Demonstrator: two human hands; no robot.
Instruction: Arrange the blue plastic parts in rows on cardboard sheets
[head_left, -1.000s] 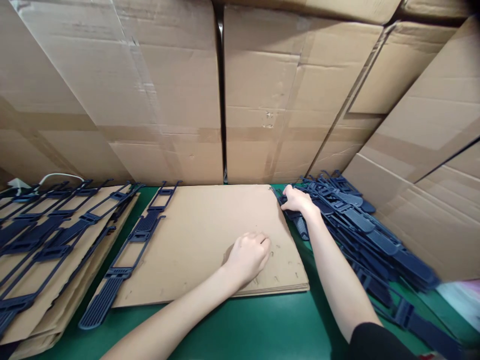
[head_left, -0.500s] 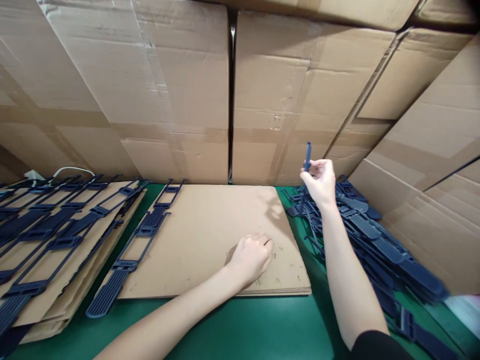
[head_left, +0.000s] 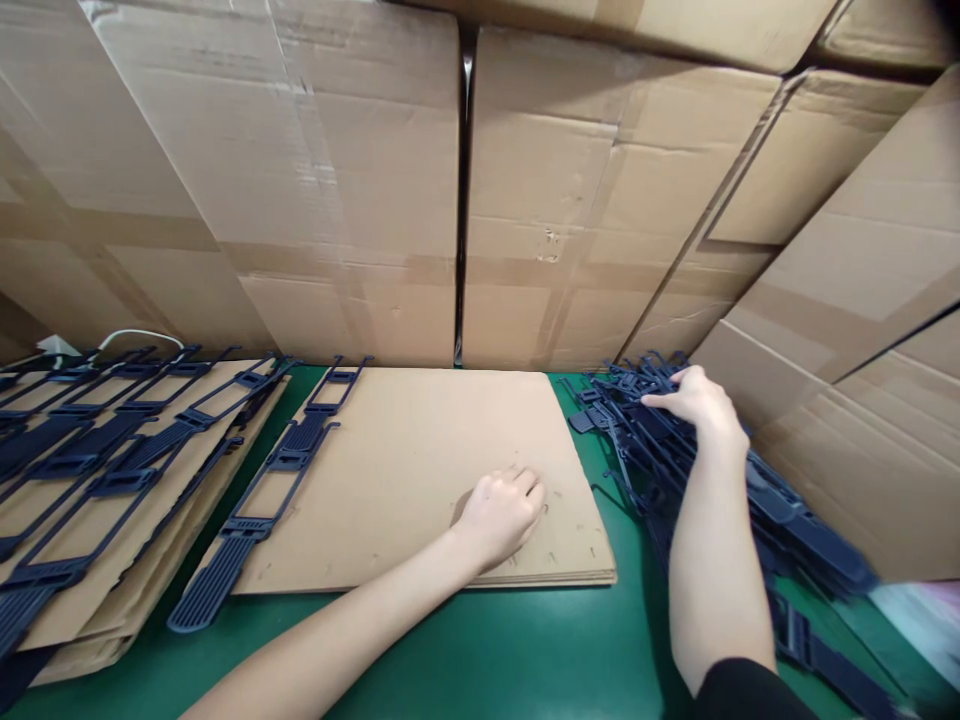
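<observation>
My left hand (head_left: pixel 504 518) rests on a stack of flat cardboard sheets (head_left: pixel 420 440), its fingers curled under, and nothing shows in it. Over a tangled pile of dark blue plastic frames (head_left: pixel 780 490) at the right is my right hand (head_left: pixel 701 405). Its thumb points left, apart from the index finger; the other fingers are mostly hidden, and no frame stands out in its grasp. One long dark blue plastic frame (head_left: pixel 251 525), with a ribbed paddle-shaped end, lies slanted along the left edge of the cardboard stack.
At the left, several similar frames (head_left: pixel 124 480) lie in rows on another cardboard stack (head_left: pixel 90 620). Large taped cartons (head_left: pixel 360 180) wall off the back, and more cartons (head_left: pixel 862 400) stand at the right. The table top (head_left: pixel 450 660) is green.
My right hand has moved right and down onto the pile. The upright dark blue piece it held is no longer seen in it. My left hand has stayed in place.
</observation>
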